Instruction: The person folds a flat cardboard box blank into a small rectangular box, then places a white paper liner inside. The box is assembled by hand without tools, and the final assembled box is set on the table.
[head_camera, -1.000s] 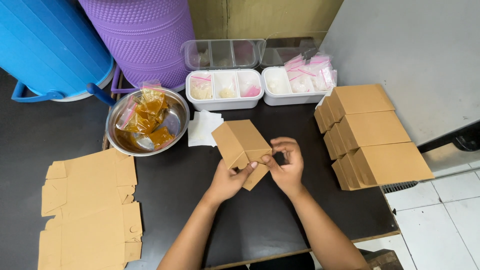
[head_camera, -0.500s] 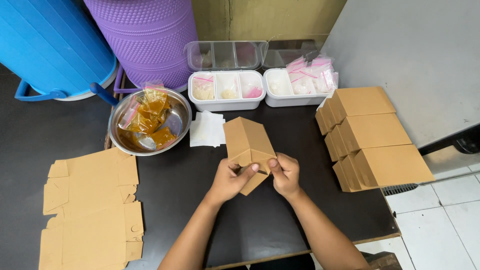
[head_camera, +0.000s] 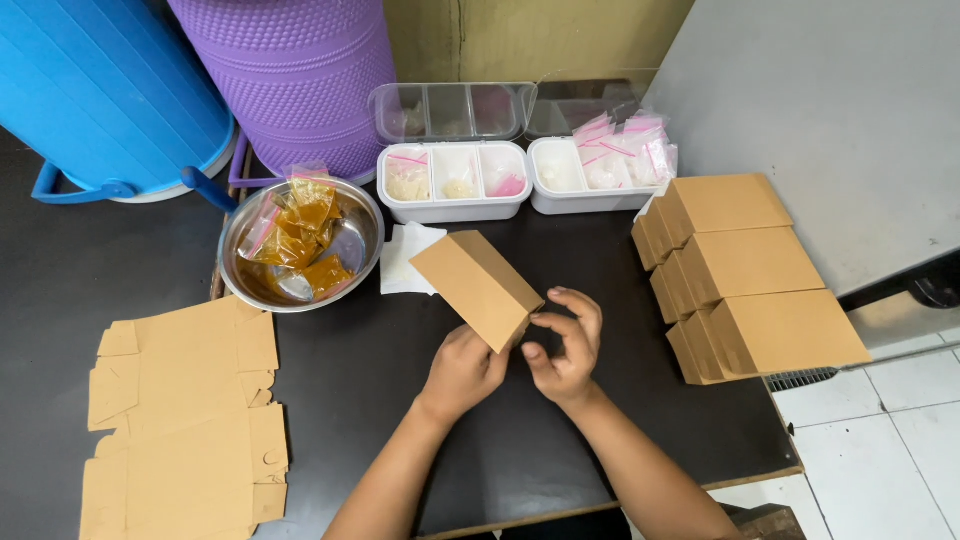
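A small brown cardboard box (head_camera: 478, 285) is tilted above the dark table, its far end pointing up and left. My left hand (head_camera: 462, 370) holds its near end from below. My right hand (head_camera: 565, 345) pinches the box's near right corner with curled fingers. Both hands are at the table's middle, near the front edge.
Flat unfolded cardboard blanks (head_camera: 185, 415) lie at the left. A metal bowl (head_camera: 300, 245) holds sachets of brown sauce. Two white divided trays (head_camera: 455, 180) with small bags stand behind. Several folded boxes (head_camera: 745, 275) are stacked at the right. Blue (head_camera: 100, 90) and purple (head_camera: 290, 70) bins stand behind.
The box has turned and tilted further to the left. My hands have closed in on its near end, the right hand's fingers curling onto the corner.
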